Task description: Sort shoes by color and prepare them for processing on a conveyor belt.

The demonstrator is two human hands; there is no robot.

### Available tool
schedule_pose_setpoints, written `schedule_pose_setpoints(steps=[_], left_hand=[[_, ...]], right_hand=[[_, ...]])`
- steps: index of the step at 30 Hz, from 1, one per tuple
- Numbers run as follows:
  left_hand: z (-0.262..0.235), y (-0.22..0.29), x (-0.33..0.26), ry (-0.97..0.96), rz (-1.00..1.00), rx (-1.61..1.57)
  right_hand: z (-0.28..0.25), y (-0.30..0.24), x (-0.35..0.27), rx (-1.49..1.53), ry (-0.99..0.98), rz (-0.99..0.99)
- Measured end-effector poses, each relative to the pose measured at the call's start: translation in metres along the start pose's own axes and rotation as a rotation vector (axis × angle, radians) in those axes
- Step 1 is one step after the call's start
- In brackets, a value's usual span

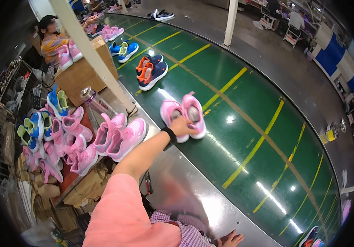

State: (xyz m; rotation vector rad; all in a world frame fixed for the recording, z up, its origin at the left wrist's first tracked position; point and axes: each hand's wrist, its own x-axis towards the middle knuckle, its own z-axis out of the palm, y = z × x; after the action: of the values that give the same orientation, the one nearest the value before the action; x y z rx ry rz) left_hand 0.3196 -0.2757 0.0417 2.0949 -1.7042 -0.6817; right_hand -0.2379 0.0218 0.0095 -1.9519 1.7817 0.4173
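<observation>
A pair of pink sneakers (pixel 194 111) stands on the green conveyor belt, stuffed with something grey. My left hand (pixel 181 126), with a black band at the wrist, reaches across the metal edge and grips the near part of the pair, fingers bent over the shoe openings. At the lower edge, my right hand (pixel 231 238) rests by the metal ledge, fingers apart and nothing visible in them; part of it is cut off. Close to my left forearm, another pair of pink sneakers (pixel 123 138) sits beside a heap of pink shoes (pixel 78 127) and blue-green shoes (pixel 35 127).
Farther along the belt (pixel 226 136) are navy-orange sneakers (pixel 152 73) and blue sneakers (pixel 126 51). A white post (pixel 98 61) rises beside a cardboard box (pixel 90 74) and a steel flask (pixel 96 101). One person (pixel 52 45) works at the far left. A dark shoe (pixel 309 236) lies at lower right.
</observation>
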Motion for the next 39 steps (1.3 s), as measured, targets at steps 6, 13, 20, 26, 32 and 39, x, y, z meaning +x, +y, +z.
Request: schedule_pose_setpoints(steps=[6,13,20,26,32,39], left_hand=[[0.06,0.078,-0.1,-0.091,0.257,0.031],[0.105,0.16,-0.225,-0.305,0.377,-0.032],[0.12,0.196,-0.317,-0.439,0.567,0.061],[0.144,0.249,-0.326,-0.293,0.907,-0.272],[0.181,0.268,-0.318,-0.018,0.707,-0.06],[0.194,0.272,-0.33,0.026,0.542,-0.161]], right_hand=[[0.011,0.005,0.009,0.114,0.073,0.054],[-0.066,-0.075,0.056,0.729,0.308,-0.251],[-0.066,-0.078,0.042,0.336,0.211,-0.239],[-0.041,-0.055,0.014,0.372,0.297,-0.401],[-0.04,-0.028,-0.013,0.388,0.217,-0.171],[-0.024,-0.013,-0.014,0.429,0.329,-0.274]])
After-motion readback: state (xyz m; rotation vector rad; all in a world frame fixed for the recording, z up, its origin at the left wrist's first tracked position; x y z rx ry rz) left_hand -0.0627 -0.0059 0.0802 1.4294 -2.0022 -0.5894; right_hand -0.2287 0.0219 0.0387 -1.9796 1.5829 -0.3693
